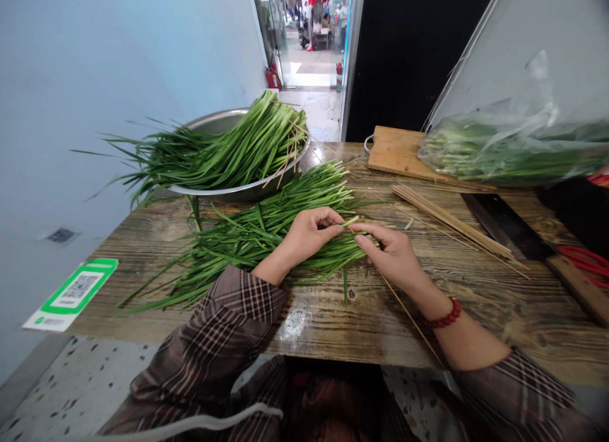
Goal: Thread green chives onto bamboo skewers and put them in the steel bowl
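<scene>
My left hand (311, 234) pinches a garlic chive near its pale cut end, above a loose pile of garlic chives (266, 220) on the wooden table. Close beside it, my right hand (387, 248) grips a thin bamboo skewer (404, 309), whose long end slants down toward the table's front edge. The skewer's tip is at the chive's pale end; I cannot tell whether it has pierced it. A bundle of bare skewers (447, 223) lies to the right of my hands.
A metal basin (223, 190) heaped with chives and several skewers stands at the back left. To the right are a cleaver (504, 223), a cutting board (394, 151) and a plastic bag of greens (514, 147). A green QR-code card (76, 293) lies at the left edge.
</scene>
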The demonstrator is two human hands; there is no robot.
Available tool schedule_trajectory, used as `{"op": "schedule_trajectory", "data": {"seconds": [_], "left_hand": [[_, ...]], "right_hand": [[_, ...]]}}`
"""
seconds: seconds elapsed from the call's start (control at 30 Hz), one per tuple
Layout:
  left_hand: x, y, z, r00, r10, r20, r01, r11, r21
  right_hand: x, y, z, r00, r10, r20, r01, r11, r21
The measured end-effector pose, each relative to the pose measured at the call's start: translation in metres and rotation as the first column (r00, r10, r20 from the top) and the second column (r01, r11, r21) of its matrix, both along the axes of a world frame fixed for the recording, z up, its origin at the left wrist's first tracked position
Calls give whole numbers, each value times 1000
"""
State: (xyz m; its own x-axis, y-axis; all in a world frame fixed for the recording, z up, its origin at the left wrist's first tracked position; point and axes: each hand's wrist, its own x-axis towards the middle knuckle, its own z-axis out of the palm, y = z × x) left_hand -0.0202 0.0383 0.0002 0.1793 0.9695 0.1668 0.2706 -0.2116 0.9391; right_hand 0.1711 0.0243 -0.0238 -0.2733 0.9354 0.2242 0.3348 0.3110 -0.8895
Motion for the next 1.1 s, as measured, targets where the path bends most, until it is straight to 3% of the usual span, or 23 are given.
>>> {"op": "schedule_trajectory", "data": {"seconds": [0.57, 0.97, 1.1], "left_hand": [[1, -2, 0, 999, -39, -16, 39, 999, -10], [-2, -1, -2, 993, -37, 109, 49, 992, -112], [-1, -2, -1, 997, -19, 75, 28, 992, -123]], "right_hand": [[-1, 2, -3, 1000, -8, -5, 8, 999, 32], [2, 1, -6, 997, 43, -59, -42, 999, 20], [1, 1, -7, 997, 41, -66, -40, 999, 18]]}}
